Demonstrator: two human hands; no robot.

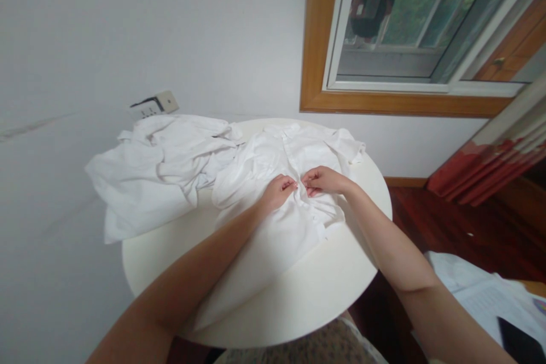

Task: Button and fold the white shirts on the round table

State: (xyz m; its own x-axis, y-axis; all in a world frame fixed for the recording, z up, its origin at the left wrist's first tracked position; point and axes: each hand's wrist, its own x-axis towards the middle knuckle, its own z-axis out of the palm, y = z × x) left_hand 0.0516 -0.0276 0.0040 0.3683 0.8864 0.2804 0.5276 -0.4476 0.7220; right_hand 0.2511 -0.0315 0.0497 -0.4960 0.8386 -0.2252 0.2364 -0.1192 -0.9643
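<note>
A white button-up shirt [273, 239] lies spread on a round white table [328, 290], its collar toward the wall and its front strip running down the middle. My left hand [278, 190] pinches the cloth at that strip from the left. Just across from it, my right hand [321, 180] grips the strip's other side with bent fingers. The fingertips of both hands nearly meet, and any button between them is too small to make out. Wrinkles spread through the cloth around my fingers.
A heap of white clothing [157, 165] covers the table's left side and hangs over its edge. A wall socket [156, 104] sits behind it. A wood-framed window [315, 68] is at the back right. Papers and a dark phone [520, 341] lie at the lower right.
</note>
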